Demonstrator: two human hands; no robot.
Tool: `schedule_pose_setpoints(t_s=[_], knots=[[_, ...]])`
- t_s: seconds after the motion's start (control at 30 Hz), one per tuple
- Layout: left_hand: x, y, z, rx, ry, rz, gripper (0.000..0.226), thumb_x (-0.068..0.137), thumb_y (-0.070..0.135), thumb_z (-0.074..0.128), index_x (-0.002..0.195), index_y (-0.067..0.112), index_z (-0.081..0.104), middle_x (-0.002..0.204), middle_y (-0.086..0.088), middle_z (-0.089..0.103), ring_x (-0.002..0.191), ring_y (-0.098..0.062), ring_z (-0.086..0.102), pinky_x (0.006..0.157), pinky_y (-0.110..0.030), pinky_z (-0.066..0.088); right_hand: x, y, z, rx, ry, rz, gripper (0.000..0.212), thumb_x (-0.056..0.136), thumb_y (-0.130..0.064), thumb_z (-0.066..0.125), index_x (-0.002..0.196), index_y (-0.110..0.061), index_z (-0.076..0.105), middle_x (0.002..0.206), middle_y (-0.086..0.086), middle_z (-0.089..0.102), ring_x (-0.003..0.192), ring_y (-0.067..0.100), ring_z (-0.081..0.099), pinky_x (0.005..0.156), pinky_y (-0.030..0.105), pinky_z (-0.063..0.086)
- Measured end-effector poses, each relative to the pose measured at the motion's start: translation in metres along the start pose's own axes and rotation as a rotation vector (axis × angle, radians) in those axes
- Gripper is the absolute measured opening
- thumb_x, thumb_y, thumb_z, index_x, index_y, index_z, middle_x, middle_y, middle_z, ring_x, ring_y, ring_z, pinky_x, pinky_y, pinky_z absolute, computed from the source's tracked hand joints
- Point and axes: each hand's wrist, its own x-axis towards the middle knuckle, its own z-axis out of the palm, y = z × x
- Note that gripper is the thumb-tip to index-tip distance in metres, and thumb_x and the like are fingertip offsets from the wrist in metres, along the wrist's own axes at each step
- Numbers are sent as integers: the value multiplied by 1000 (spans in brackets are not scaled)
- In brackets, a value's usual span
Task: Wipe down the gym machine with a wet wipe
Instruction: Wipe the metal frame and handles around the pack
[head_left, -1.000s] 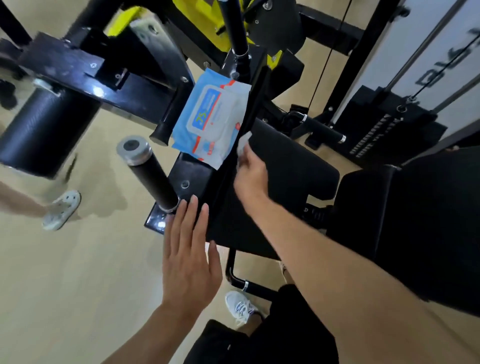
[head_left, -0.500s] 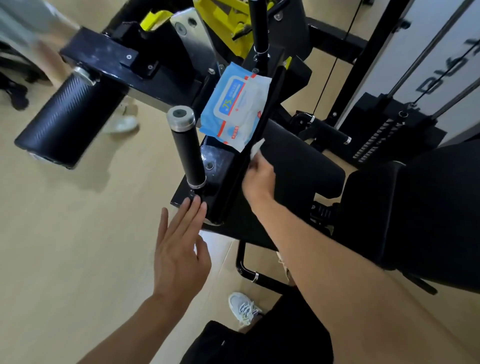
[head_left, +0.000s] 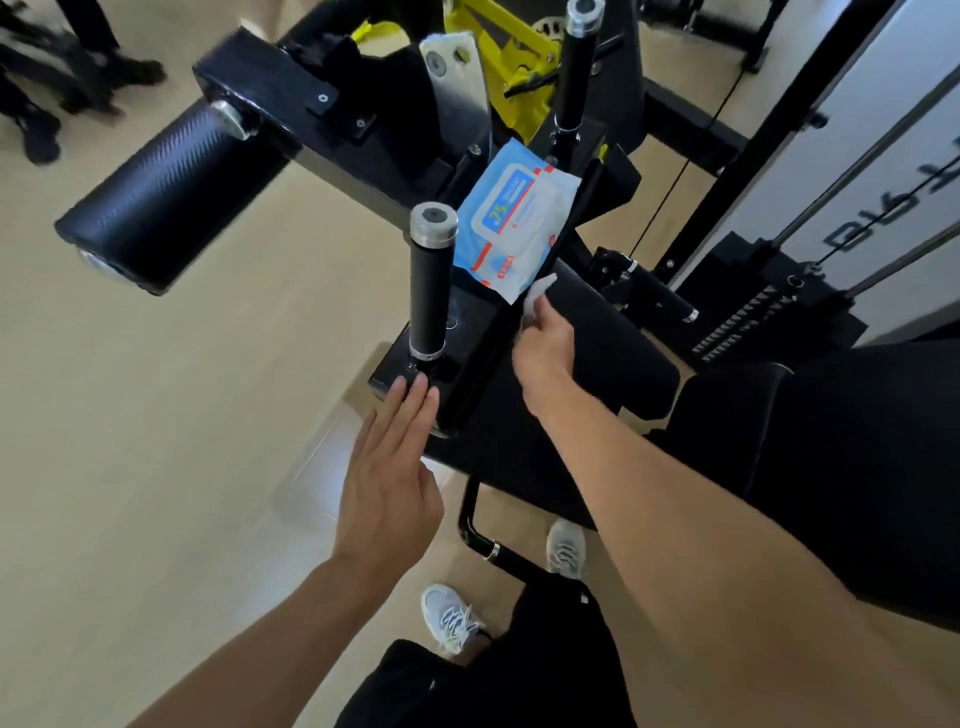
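Note:
A black gym machine with yellow parts fills the middle of the view. My right hand holds a white wet wipe pressed against the edge of the black arm pad. A blue and white pack of wet wipes lies on the frame just above that hand. My left hand is flat and open, its fingertips touching the frame's corner below an upright black handle.
A thick black roller pad sticks out at the left. A second upright handle rises at the top. A weight stack and cables stand at the right. Another person's dark shoes are at the top left. My own shoes are on the floor below.
My left hand has moved up until its fingertips touch the frame under the handle. My right hand stays with the wipe at the pad's edge. The view has shifted left.

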Motion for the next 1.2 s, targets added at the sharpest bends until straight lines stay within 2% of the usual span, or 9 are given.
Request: schedule_pose_setpoints(t_s=[0.13, 0.27, 0.37, 0.53, 0.7, 0.87, 0.97, 1.1, 1.2], knots=[[0, 3, 3, 3, 24, -47, 79, 77, -11, 46, 152, 12, 42, 163, 4, 33, 155, -14, 19, 126, -35, 15, -46, -3, 10, -116, 13, -53, 54, 102, -6, 40, 150, -31, 47, 131, 4, 67, 119, 22, 63, 106, 35, 50], [1, 6, 10, -17, 70, -87, 74, 76, -10, 42, 148, 8, 48, 159, 0, 40, 153, -16, 24, 122, -40, 29, -144, 38, 7, -75, -176, -179, 45, 106, -2, 40, 149, -14, 49, 133, 2, 65, 124, 9, 60, 105, 14, 44], [-2, 10, 15, -26, 81, -108, 75, 78, -10, 44, 150, 9, 44, 161, 1, 36, 154, -17, 22, 121, -42, 31, -120, 39, -6, -148, -214, -143, 45, 106, -3, 38, 149, -14, 50, 133, 0, 64, 123, 6, 57, 99, 3, 40], [-4, 27, 27, -11, 157, -200, 84, 74, -22, 55, 151, 6, 41, 162, -2, 34, 155, -20, 19, 124, -30, 21, -17, -10, -20, -153, -171, -28, 52, 106, -6, 40, 154, -24, 41, 147, 6, 55, 139, 24, 48, 114, 32, 35], [-3, 42, 29, -12, 203, -267, 84, 72, -24, 53, 150, 6, 43, 161, 1, 36, 155, -16, 20, 121, -17, 22, -61, 8, -14, -274, -190, -143, 55, 104, -3, 43, 155, -22, 38, 134, 13, 63, 124, 26, 61, 99, 23, 45], [-4, 34, 19, -42, 153, -260, 83, 76, -22, 47, 150, 13, 44, 162, 10, 32, 154, -6, 16, 117, -12, 21, -146, 36, -23, -152, -419, -116, 38, 110, -8, 34, 137, -28, 53, 121, -23, 58, 113, -20, 51, 94, 0, 38], [-11, 33, 12, -222, 217, -325, 62, 95, -11, 44, 148, 20, 48, 157, 14, 41, 150, -6, 29, 116, -10, 21, -156, 38, -40, -189, -473, -82, 39, 107, -10, 41, 130, -29, 67, 88, -23, 64, 82, -8, 57, 83, 17, 45], [-28, 23, 0, -444, 321, -579, 58, 101, 0, 46, 144, 40, 48, 147, 25, 49, 138, 3, 42, 112, -16, 32, -164, 7, -47, -18, -418, -37, 43, 106, -9, 43, 122, -38, 71, 105, 1, 76, 97, 27, 68, 89, 40, 57], [-27, -8, -12, -571, 309, -705, 45, 104, 10, 46, 136, 39, 56, 134, 22, 60, 126, 4, 52, 107, -31, 43, -190, -18, -15, 93, -386, -106, 44, 101, -1, 46, 103, -31, 77, 97, 1, 77, 94, 29, 68, 80, 31, 56]])
